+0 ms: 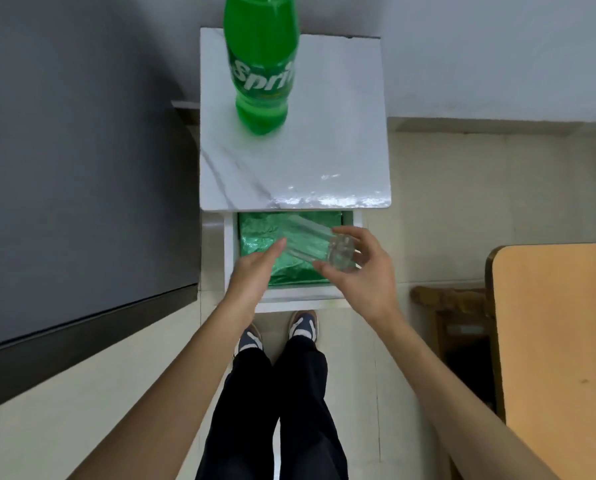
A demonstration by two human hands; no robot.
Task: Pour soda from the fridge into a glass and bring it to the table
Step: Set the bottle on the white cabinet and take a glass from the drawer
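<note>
The clear glass (315,245) lies tilted on its side over the open white drawer (229,251), its base gripped by the curled fingers (345,233) of the right hand (362,271). The left hand (255,275) is flat, fingers straight and together, its tips touching the glass near its mouth. Green foil (255,237) lines the drawer beneath. On the marble worktop (324,133) above the drawer a green soda bottle (260,64) stands upright, well apart from the glass. A tan table (559,341) sits at the right.
</note>
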